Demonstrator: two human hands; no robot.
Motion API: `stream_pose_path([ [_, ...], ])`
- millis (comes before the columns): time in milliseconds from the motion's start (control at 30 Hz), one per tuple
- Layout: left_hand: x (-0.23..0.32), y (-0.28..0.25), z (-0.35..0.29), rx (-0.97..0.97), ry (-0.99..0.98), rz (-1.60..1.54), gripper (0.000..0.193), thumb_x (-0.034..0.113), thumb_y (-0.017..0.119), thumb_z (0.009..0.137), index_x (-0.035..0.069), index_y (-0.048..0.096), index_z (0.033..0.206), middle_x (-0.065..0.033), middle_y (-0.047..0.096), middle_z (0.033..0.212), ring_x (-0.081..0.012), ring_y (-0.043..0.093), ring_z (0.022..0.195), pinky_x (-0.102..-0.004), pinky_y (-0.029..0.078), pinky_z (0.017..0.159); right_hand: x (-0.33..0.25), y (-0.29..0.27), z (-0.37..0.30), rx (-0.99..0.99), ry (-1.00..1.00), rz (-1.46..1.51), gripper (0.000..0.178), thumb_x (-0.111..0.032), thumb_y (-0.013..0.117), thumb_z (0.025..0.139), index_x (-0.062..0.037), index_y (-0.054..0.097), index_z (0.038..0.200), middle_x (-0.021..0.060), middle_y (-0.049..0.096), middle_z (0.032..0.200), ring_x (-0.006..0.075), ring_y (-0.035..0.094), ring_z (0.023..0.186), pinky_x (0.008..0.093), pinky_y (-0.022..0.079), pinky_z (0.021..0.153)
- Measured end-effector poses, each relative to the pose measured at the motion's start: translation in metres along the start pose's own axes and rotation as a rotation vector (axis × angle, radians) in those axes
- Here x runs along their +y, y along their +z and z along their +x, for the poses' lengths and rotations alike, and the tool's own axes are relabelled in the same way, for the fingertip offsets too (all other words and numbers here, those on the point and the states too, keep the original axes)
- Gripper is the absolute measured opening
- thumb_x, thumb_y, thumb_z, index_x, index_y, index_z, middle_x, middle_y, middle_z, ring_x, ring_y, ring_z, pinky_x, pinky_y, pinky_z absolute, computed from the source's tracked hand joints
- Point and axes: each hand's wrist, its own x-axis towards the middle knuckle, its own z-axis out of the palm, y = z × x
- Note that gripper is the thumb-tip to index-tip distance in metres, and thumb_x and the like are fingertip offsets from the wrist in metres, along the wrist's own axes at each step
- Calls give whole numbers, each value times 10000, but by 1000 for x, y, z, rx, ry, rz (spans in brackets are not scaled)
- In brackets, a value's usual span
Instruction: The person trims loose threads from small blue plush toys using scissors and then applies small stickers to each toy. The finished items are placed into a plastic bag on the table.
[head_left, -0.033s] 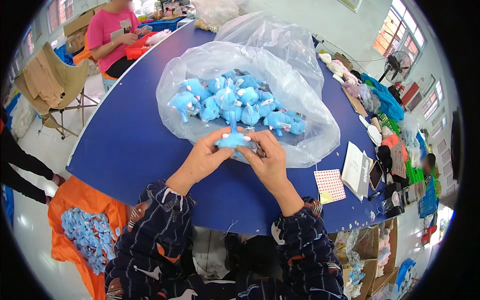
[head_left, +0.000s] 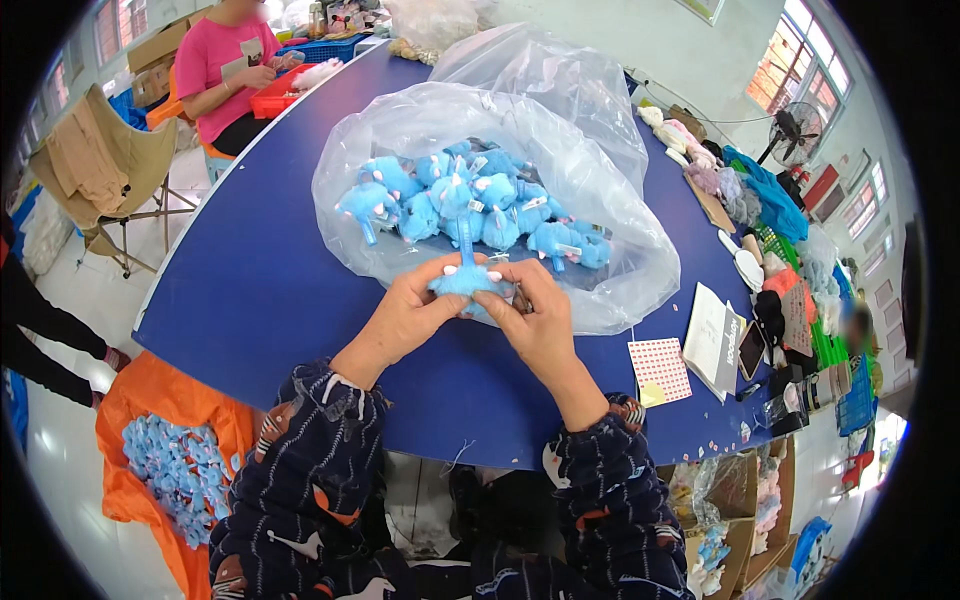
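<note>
A small fluffy blue plush toy (head_left: 459, 281) with pale pink tips and a blue strap pointing away from me is held between both my hands, just over the near rim of a clear plastic bag. My left hand (head_left: 413, 302) grips its left side, thumb pressed on the fur. On the other side my right hand (head_left: 532, 312) pinches it with thumb and fingers; some fingertips are hidden behind the toy. Beyond my hands, the open plastic bag (head_left: 640, 250) lies on the blue table (head_left: 240, 290) with several similar blue plush toys (head_left: 497, 190) in it, some with white tags.
To the right lie a sticker sheet (head_left: 660, 368), a white booklet (head_left: 708, 335) and a phone (head_left: 751, 350). An orange sack (head_left: 120, 480) of blue plush pieces stands on the floor at left. A person in pink (head_left: 225, 70) works by a red basket (head_left: 272, 100).
</note>
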Motion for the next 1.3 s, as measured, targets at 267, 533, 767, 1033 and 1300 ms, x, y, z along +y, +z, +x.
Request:
stream_pose_path([
  [267, 14, 5, -7, -90, -45, 116, 390, 62, 580, 792, 23, 506, 1173, -47, 578, 1039, -115, 560, 918, -252, 463, 789, -4, -20, 8, 62, 417, 358, 231, -183, 629, 802, -6, 611, 949, 4, 559, 778, 28, 452, 563, 181, 343, 472],
  [533, -2, 8, 1, 40, 68, 191, 265, 14, 575, 778, 22, 571, 1043, -11, 588, 912, -79, 549, 788, -216, 458, 679, -2, -19, 5, 20, 69, 171, 94, -77, 614, 769, -9, 596, 832, 60, 561, 791, 138, 531, 663, 251, 412, 559],
  [767, -9, -9, 7, 150, -42, 465, 343, 152, 593, 810, 8, 539, 1116, -65, 598, 991, -135, 578, 836, -245, 463, 693, -16, -61, -46, 102, 52, -373, 195, -169, 661, 743, -35, 579, 859, 95, 584, 895, 254, 588, 699, 319, 472, 610],
  [1033, -3, -1, 2, 383, 132, 946, 498, 277, 675, 734, 9, 532, 1129, -135, 557, 986, -190, 527, 827, -310, 434, 723, 0, -160, -136, -41, 541, -1070, 330, -283, 677, 716, -36, 594, 918, 109, 599, 940, 308, 597, 780, 370, 480, 663],
  [1300, -1, 16, -3, 224, 342, 605, 160, 87, 623, 789, 6, 593, 923, -32, 567, 850, -71, 509, 664, -206, 420, 564, 1, -159, -136, 290, 247, -949, 130, -47, 633, 706, -33, 589, 827, 101, 608, 849, 292, 594, 695, 325, 481, 610],
])
